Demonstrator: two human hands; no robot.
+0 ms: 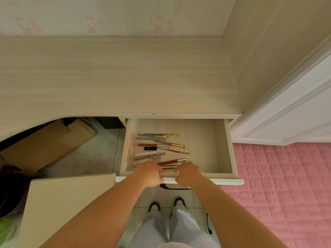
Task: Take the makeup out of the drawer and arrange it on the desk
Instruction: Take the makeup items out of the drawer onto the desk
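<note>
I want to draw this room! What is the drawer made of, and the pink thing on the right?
The drawer looks like pale wood or wood-look board with a matte finish: faint grain lines run along it. The pink thing is a bedspread, seemingly soft quilted fabric: stitched squares puff across it.

Soft, even, warm light; sharp focus. Dim shadow under the desk [114,77] at left. Wide-angle bending at frame edges. No glare.
</note>
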